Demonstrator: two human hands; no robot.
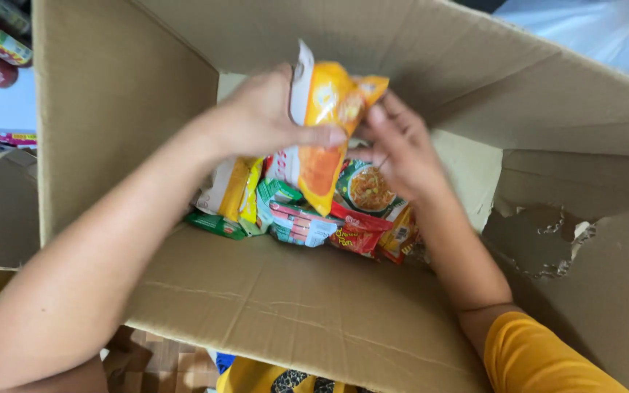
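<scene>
Both hands meet over the cardboard box: the left hand has its grip closed on an orange snack packet; the right hand touches it, fingers loose. Best lifted straight up, clear of the packets below.

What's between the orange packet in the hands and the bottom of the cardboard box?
In the head view, a heap of packets, green, red and yellow, lies under the orange packet and hides the cardboard box floor.

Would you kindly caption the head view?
Left hand grips an orange packet above a cardboard box; right hand alongside.
</scene>
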